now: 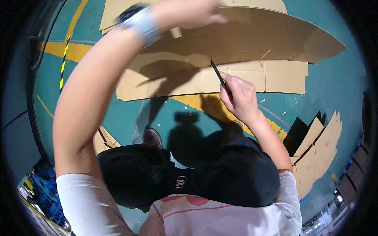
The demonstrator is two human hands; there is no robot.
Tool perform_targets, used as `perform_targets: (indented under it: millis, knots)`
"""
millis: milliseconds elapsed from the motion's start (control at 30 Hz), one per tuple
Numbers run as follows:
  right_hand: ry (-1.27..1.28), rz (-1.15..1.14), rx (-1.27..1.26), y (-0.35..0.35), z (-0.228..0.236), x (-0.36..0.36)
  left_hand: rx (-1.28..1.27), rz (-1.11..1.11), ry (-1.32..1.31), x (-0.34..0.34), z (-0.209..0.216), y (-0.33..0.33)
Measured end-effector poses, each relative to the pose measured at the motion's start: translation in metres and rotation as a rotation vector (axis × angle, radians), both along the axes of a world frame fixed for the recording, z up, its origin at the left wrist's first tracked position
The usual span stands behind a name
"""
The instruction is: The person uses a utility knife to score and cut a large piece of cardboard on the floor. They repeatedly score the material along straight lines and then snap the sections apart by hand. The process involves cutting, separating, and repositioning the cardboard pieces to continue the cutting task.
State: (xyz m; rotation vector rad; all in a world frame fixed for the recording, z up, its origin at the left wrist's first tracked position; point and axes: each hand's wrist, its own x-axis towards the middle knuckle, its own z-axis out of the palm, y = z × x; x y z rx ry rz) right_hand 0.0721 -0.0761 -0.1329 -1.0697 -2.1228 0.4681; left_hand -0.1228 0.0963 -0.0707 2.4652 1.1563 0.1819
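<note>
Right of centre, the right hand (241,94) is closed around a black tool (217,72); at the top, the left hand (189,12) overlaps cardboard (252,35), its grip unclear.

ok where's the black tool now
In the head view, the black tool is above and right of centre, in the right hand, tip toward the cardboard.

Workshop: green floor (330,86), yellow markings (55,48)
</note>
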Motion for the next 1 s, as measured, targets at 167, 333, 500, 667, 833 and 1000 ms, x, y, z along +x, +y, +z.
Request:
perform_targets:
  millis: [167, 333, 500, 667, 833, 1000]
  knots:
    - [-0.018, -0.069, 0.055, 0.012, 0.008, -0.002, -0.195, -0.166, 0.292, 0.027, 0.055, -0.004]
    - [-0.003, -0.080, 0.087, 0.020, 0.011, -0.024, -0.059, -0.106, 0.110, -0.025, 0.012, -0.013]
    - [-0.088, -0.124, 0.103, 0.036, 0.010, -0.033, 0.308, -0.662, 0.356, -0.010, 0.035, -0.024]
    - [-0.137, -0.182, 0.138, 0.046, 0.003, -0.038, -0.087, -0.092, -0.006, -0.004, 0.020, -0.025]
    - [-0.151, -0.211, 0.149, 0.049, -0.003, -0.040, -0.046, -0.109, -0.029, -0.001, 0.018, -0.025]
    - [-0.141, -0.206, 0.134, 0.035, -0.011, -0.032, -0.033, -0.116, -0.041, 0.003, 0.025, -0.027]
